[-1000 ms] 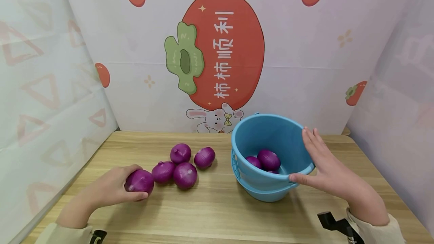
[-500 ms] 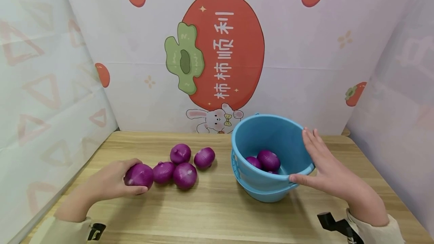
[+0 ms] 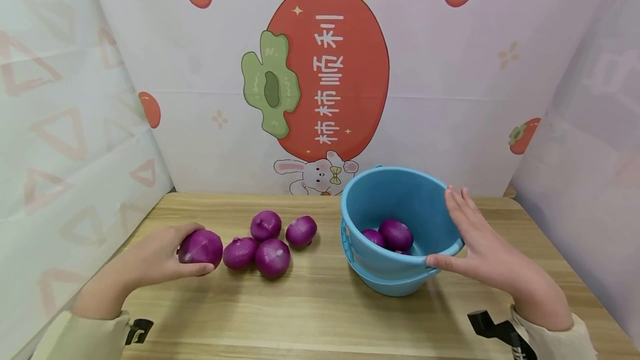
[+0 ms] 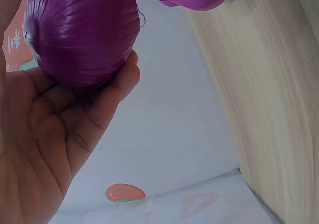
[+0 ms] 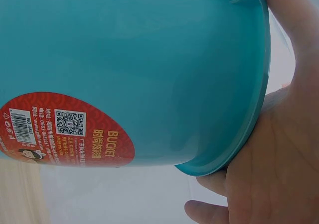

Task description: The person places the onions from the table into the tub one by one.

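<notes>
Purple onion (image 3: pixel 201 248), roundish with no clear long axis, sits between the curled fingers and thumb of the left hand (image 3: pixel 157 254). Blue bucket (image 3: pixel 392 281) stands well to those fingers' right, past four loose onions (image 3: pixel 272 259). Nearer it, the right hand (image 3: pixel 487 257) touches its rim, fingers straight, thumb apart. Only the right wrist view shows the red label (image 5: pixel 97 132).

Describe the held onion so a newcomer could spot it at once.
From the blue bucket on the table, look left in the head view, past four loose onions, to the left hand. It grips the held onion, the only one in a hand: the four loose onions lie on the table, other onions inside the bucket.
</notes>
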A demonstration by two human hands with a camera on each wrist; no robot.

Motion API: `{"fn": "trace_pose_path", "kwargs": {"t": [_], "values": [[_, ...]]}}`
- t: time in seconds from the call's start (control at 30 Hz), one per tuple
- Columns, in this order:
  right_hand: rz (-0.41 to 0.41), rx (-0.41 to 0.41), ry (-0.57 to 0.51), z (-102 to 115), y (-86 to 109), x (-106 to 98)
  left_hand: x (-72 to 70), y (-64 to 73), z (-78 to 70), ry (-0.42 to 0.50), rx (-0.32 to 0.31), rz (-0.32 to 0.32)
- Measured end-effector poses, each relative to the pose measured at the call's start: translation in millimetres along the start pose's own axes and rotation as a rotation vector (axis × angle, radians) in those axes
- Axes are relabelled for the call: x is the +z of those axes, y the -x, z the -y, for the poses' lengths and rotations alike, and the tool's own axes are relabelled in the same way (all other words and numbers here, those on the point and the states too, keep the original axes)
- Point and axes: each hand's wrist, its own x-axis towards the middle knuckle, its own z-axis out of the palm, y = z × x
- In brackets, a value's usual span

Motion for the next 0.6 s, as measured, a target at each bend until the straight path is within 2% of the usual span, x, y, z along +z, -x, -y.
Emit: {"fn": "trace_pose_path", "kwargs": {"t": [0.27,0.6], "values": [[0.006,-0.002,-0.023,1,0.4,1,-7.5,-1.8,-6.8,-0.001,-0.008,-0.003],[0.0,0.0,-0.011,2,-0.2,0,-12.1,-8.9,-16.5,-0.023,0.059,-0.046]]}}
